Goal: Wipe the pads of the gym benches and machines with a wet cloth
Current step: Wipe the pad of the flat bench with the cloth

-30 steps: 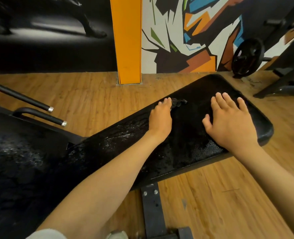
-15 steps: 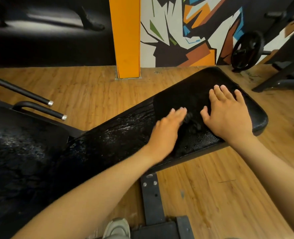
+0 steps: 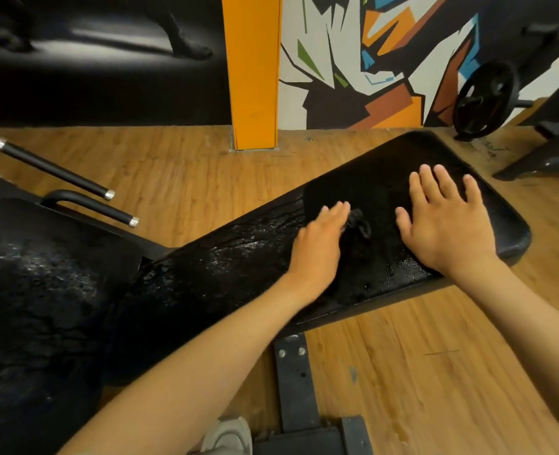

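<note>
Left hand (image 3: pixel 321 247) presses a bunched black wet cloth (image 3: pixel 358 224) flat-fingered onto the long black textured vinyl bench pad (image 3: pixel 238 257); right hand (image 3: pixel 445 224) rests fingers spread just beside the cloth.

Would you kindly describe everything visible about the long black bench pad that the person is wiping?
The bench pad is long, black and pebble-textured like vinyl, with rounded corners, running diagonally over the wooden floor. Its middle stretch glistens wet; the far end looks duller. The left hand presses a dark cloth onto it, and the right hand lies flat near the far end. A black metal frame supports it underneath.
</note>
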A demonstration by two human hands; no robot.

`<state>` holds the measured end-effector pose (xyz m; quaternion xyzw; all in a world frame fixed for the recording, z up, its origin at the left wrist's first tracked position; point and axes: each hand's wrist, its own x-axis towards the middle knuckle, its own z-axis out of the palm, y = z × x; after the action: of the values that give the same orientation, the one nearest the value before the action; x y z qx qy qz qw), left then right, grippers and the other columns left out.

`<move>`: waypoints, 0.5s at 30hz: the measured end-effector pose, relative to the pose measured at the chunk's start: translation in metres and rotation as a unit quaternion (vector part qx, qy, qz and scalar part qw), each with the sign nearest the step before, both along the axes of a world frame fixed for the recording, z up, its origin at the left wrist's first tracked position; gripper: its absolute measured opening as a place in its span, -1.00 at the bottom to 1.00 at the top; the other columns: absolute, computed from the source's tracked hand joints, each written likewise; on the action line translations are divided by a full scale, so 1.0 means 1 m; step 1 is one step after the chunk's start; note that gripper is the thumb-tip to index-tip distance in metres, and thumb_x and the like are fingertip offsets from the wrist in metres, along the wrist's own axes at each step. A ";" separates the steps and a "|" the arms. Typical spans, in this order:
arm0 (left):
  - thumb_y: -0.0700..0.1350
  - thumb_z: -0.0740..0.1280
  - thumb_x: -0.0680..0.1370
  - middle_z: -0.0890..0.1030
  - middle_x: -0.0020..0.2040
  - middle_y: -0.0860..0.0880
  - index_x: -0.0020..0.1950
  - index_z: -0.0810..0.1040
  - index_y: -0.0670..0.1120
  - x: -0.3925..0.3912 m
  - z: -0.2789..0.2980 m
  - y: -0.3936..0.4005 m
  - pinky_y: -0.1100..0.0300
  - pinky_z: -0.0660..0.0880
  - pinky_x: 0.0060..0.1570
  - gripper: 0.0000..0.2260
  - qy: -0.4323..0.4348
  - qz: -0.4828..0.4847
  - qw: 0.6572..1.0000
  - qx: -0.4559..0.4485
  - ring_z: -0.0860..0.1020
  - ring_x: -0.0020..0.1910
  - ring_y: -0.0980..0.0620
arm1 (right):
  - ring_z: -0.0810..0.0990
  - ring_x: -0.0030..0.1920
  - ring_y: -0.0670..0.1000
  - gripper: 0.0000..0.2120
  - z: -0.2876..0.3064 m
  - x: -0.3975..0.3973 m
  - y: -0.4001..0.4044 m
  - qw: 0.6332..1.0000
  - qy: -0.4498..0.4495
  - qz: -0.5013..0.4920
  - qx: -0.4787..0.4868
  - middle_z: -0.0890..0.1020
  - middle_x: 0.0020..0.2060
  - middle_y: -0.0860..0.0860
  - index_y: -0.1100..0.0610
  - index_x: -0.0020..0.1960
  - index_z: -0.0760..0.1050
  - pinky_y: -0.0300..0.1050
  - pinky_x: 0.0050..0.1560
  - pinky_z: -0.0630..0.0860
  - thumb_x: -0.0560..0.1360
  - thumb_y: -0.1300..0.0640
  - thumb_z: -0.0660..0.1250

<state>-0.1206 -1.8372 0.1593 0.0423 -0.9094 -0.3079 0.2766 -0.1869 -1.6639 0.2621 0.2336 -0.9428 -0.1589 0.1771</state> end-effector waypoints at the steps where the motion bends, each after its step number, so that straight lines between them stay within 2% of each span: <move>1: -0.33 0.24 0.67 0.44 0.53 -0.11 0.59 0.34 -0.09 -0.022 0.004 -0.009 -0.13 0.50 0.36 -0.52 -0.016 0.012 1.000 0.012 0.33 0.55 -0.12 | 0.12 0.62 0.19 -0.25 0.000 0.000 0.000 1.000 -0.003 -0.002 0.003 0.22 0.60 0.18 0.22 0.62 0.16 0.28 0.57 0.07 0.60 -0.19 -0.28; 5: -0.37 0.23 0.66 0.44 0.52 -0.13 0.60 0.34 -0.11 -0.056 0.014 -0.016 -0.14 0.44 0.41 -0.50 -0.027 0.047 0.998 0.030 0.30 0.57 -0.13 | 0.07 0.63 0.17 -0.24 -0.002 -0.002 0.000 1.000 0.001 -0.002 0.012 0.18 0.62 0.17 0.20 0.64 0.11 0.27 0.59 0.04 0.59 -0.18 -0.32; 7: -0.34 0.25 0.67 0.42 0.53 -0.12 0.61 0.32 -0.09 -0.035 0.008 -0.006 -0.13 0.42 0.43 -0.49 -0.006 0.048 0.999 0.012 0.29 0.57 -0.10 | 0.09 0.63 0.18 -0.24 -0.003 -0.002 -0.001 1.000 0.002 -0.001 0.012 0.19 0.61 0.17 0.21 0.63 0.13 0.28 0.58 0.05 0.59 -0.18 -0.30; 10: -0.27 0.26 0.68 0.36 0.58 -0.03 0.62 0.28 -0.06 0.001 -0.004 0.005 -0.07 0.39 0.46 -0.49 0.022 -0.015 1.000 -0.014 0.27 0.58 -0.05 | 0.11 0.62 0.18 -0.25 -0.007 -0.004 0.000 1.000 0.013 -0.006 0.010 0.21 0.60 0.18 0.22 0.62 0.15 0.29 0.57 0.05 0.60 -0.17 -0.28; 12: -0.31 0.26 0.67 0.38 0.56 -0.03 0.61 0.30 -0.06 -0.015 -0.002 -0.015 -0.10 0.41 0.46 -0.49 0.025 -0.036 0.999 -0.012 0.29 0.57 -0.06 | 0.13 0.62 0.19 -0.26 -0.006 -0.005 0.000 1.000 0.010 -0.003 0.009 0.23 0.59 0.19 0.22 0.62 0.17 0.30 0.56 0.07 0.61 -0.17 -0.26; 15: -0.37 0.20 0.67 0.43 0.53 -0.15 0.60 0.33 -0.10 -0.070 0.004 -0.046 -0.17 0.45 0.41 -0.50 -0.013 -0.012 1.000 0.012 0.36 0.54 -0.15 | 0.15 0.61 0.20 -0.28 -0.006 -0.004 0.000 1.000 0.012 0.002 0.010 0.25 0.59 0.20 0.23 0.61 0.18 0.32 0.55 0.09 0.62 -0.17 -0.23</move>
<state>-0.1906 -1.8831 0.1636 0.0387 -0.9096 -0.3212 0.2605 -0.1908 -1.6636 0.2559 0.2354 -0.9384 -0.1704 0.1867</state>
